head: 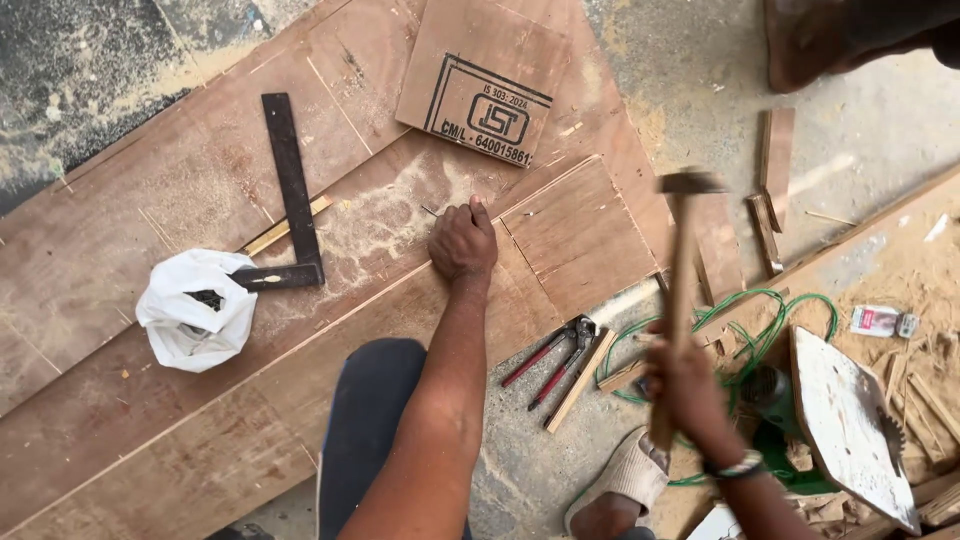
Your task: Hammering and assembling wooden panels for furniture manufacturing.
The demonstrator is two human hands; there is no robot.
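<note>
Two packages in view: white plastic bag [195,310] slumped on the plywood [110,240] near its left edge, mouth open on dark small contents; small white-and-red flat packet [883,321] out on the sawdust at far right. Black rectangular stamp [490,112] printed on the small square board [478,50] at the plywood's top edge, tilted slightly clockwise. Left hand [462,240] knuckles up, arm stretched forward across the sheet, fingertips pinched on a nail [430,211] at the seam between boards; nail itself tiny, lean hard to tell. Right hand [680,385] clenched round a hammer [682,290] handle, raised off to the right over the floor, blurred. Hammer long axis near vertical in view, head at top, pointing away from the body. Black square [290,200] flat beside the bag. Red-handled pliers [558,358] just off the plywood's lower right edge.
</note>
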